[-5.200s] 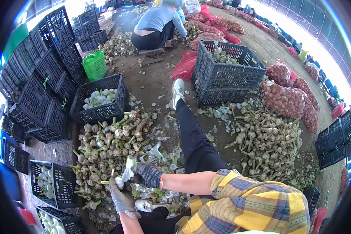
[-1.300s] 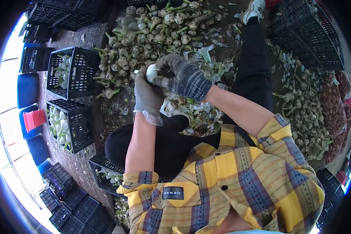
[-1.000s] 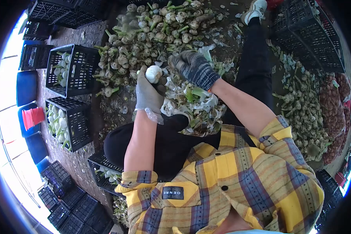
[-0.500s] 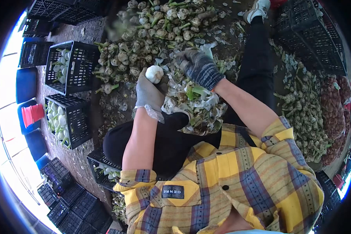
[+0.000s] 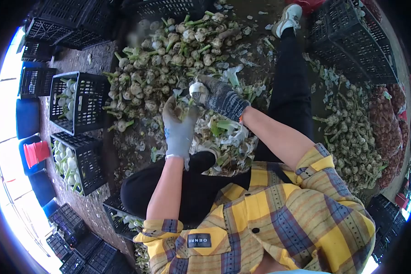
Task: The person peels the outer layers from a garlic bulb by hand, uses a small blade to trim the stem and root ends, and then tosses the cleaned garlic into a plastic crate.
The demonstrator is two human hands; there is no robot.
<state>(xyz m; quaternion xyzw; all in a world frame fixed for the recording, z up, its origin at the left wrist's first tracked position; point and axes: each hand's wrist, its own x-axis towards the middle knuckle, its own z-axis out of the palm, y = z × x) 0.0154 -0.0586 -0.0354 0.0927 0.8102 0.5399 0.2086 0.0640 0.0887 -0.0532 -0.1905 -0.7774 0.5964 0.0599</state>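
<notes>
A white garlic bulb (image 5: 198,89) is held in the fingers of the right hand (image 5: 220,97), in a dark striped glove. Just beside it, the left hand (image 5: 178,131), in a grey glove, is spread and holds nothing. Loose peelings (image 5: 228,141) lie below the bulb; a heap of soil-stained garlic (image 5: 139,82) spreads beyond. Further left, two black plastic crates (image 5: 92,100) contain white bulbs (image 5: 68,165).

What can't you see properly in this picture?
In the head view:
- garlic bulb: one side hidden by the right hand
- low crate: partly hidden by the bent knee
- top crate: cut off by the upper edge
- garlic pile: upper-left end blurred by haze
</notes>
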